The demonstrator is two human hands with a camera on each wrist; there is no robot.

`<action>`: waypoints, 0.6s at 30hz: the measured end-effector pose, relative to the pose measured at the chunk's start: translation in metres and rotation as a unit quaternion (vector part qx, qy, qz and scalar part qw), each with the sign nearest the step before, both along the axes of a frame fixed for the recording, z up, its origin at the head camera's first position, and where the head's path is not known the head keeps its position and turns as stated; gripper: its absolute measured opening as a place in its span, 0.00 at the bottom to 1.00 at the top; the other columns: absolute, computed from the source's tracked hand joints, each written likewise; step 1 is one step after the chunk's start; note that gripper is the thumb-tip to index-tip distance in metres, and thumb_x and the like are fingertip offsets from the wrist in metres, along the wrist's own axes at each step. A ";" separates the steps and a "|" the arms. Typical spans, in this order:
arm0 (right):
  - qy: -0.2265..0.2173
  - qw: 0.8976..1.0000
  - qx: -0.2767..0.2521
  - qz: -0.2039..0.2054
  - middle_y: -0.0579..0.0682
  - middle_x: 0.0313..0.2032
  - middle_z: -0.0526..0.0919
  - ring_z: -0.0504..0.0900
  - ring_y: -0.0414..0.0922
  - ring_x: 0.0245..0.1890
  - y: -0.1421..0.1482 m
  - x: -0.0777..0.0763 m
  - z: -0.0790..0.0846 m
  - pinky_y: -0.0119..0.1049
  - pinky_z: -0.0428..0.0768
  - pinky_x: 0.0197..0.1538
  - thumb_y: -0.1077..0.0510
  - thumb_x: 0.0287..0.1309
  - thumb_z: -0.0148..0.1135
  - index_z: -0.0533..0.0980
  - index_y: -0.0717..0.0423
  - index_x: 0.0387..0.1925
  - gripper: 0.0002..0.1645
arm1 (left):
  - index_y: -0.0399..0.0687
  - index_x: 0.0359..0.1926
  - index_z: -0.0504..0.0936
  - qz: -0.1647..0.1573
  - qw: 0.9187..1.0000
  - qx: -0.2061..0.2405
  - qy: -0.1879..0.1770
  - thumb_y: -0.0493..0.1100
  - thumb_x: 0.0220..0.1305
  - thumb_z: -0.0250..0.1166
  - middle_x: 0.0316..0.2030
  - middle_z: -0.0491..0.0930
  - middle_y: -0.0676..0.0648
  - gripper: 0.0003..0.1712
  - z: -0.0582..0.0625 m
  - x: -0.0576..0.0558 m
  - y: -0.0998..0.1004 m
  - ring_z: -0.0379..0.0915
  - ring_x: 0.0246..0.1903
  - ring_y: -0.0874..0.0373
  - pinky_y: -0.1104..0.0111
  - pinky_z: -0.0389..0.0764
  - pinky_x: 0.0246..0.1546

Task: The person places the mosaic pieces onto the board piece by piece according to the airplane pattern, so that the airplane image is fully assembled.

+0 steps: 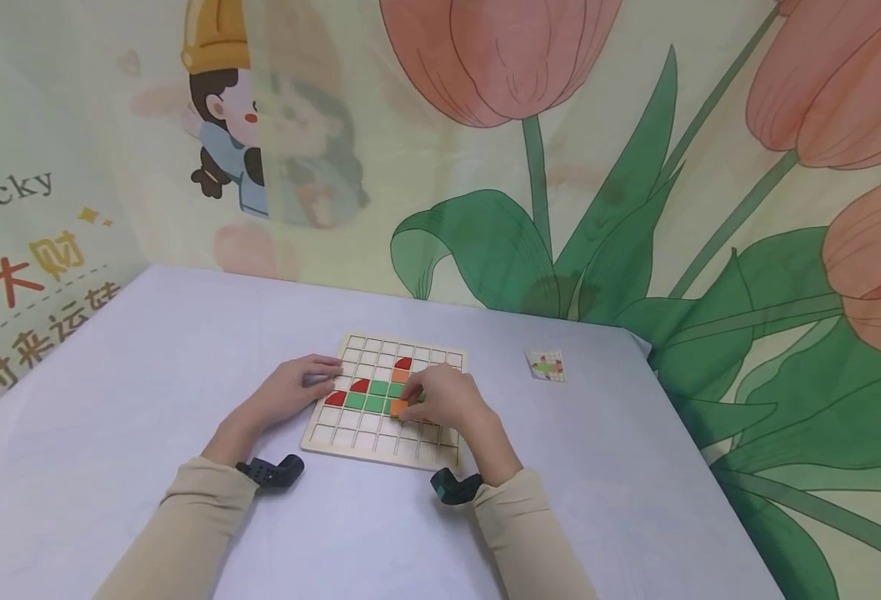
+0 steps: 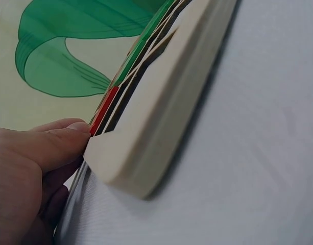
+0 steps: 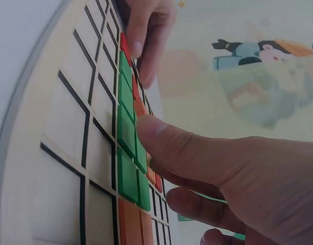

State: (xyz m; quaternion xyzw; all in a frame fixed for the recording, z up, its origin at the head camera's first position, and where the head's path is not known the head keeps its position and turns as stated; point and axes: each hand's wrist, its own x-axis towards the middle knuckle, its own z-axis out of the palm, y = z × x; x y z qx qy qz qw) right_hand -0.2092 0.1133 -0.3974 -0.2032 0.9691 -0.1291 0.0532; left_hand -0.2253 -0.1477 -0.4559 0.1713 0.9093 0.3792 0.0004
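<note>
A wooden grid board lies on the table, with red, green and orange tiles in several of its cells. My left hand rests at the board's left edge, its fingertips touching the rim near a red tile. Over the middle of the board, my right hand pinches an orange tile between thumb and index finger. Green tiles stand in rows beside that thumb in the right wrist view. The left wrist view shows the left thumb against the board's corner.
A small pattern card showing a coloured grid lies right of the board. Black wrist cameras sit on both wrists. A printed cloth with tulips hangs behind the white-covered table.
</note>
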 end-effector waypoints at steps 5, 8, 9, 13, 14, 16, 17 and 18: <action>0.007 0.999 0.028 0.014 0.32 0.24 0.80 0.76 0.33 0.33 -0.007 0.005 -0.001 0.31 0.74 0.33 0.43 0.41 0.76 0.84 0.39 0.32 0.14 | 0.41 0.58 0.76 -0.001 1.000 0.001 0.002 0.43 0.65 0.60 0.63 0.71 0.41 0.22 0.000 0.000 0.001 0.57 0.67 0.39 0.43 0.58 0.67; 0.006 0.999 0.032 0.017 0.32 0.23 0.79 0.75 0.33 0.31 -0.009 0.008 -0.002 0.31 0.72 0.31 0.43 0.41 0.76 0.84 0.39 0.31 0.13 | 0.40 0.58 0.76 -0.005 1.000 -0.001 0.007 0.43 0.65 0.60 0.63 0.71 0.41 0.22 -0.001 0.000 0.001 0.58 0.67 0.38 0.43 0.58 0.67; 0.006 0.999 0.034 0.017 0.32 0.22 0.78 0.75 0.33 0.30 -0.010 0.009 -0.002 0.31 0.71 0.31 0.43 0.41 0.76 0.84 0.39 0.31 0.13 | 0.41 0.58 0.76 -0.003 1.000 0.000 0.005 0.43 0.65 0.60 0.63 0.71 0.41 0.22 -0.001 0.000 0.001 0.58 0.67 0.39 0.43 0.58 0.67; -0.001 0.999 0.039 0.020 0.32 0.21 0.78 0.74 0.33 0.28 -0.013 0.012 0.000 0.31 0.70 0.30 0.43 0.40 0.76 0.83 0.40 0.29 0.13 | 0.41 0.58 0.76 -0.005 1.000 -0.001 0.009 0.42 0.65 0.60 0.63 0.71 0.41 0.21 -0.001 0.000 0.001 0.58 0.67 0.38 0.43 0.58 0.67; 0.000 0.999 0.043 0.021 0.32 0.20 0.78 0.74 0.33 0.28 -0.013 0.012 0.000 0.31 0.70 0.30 0.43 0.40 0.76 0.83 0.40 0.29 0.13 | 0.40 0.58 0.76 -0.004 1.000 -0.001 0.009 0.42 0.65 0.60 0.63 0.71 0.41 0.22 -0.001 0.000 0.001 0.58 0.67 0.38 0.43 0.58 0.67; 0.002 0.999 0.047 0.021 0.33 0.20 0.78 0.74 0.33 0.27 -0.015 0.013 0.001 0.31 0.70 0.29 0.43 0.40 0.77 0.83 0.40 0.28 0.13 | 0.40 0.58 0.76 -0.004 1.000 0.000 0.008 0.42 0.65 0.60 0.63 0.71 0.41 0.22 0.000 0.000 0.000 0.58 0.67 0.38 0.43 0.58 0.67; 0.004 0.999 0.049 0.021 0.33 0.19 0.77 0.74 0.33 0.27 -0.015 0.013 0.001 0.30 0.70 0.29 0.43 0.40 0.77 0.83 0.40 0.28 0.13 | 0.40 0.58 0.76 -0.003 1.000 0.000 0.006 0.42 0.65 0.60 0.63 0.71 0.41 0.22 0.000 0.000 0.000 0.58 0.67 0.38 0.43 0.58 0.67; 0.006 0.998 0.051 0.020 0.33 0.19 0.77 0.74 0.33 0.26 -0.015 0.013 0.001 0.30 0.70 0.29 0.43 0.40 0.77 0.83 0.40 0.28 0.13 | 0.41 0.59 0.76 -0.003 1.000 0.000 0.004 0.42 0.65 0.60 0.63 0.71 0.41 0.22 0.000 0.000 0.000 0.57 0.67 0.38 0.43 0.57 0.68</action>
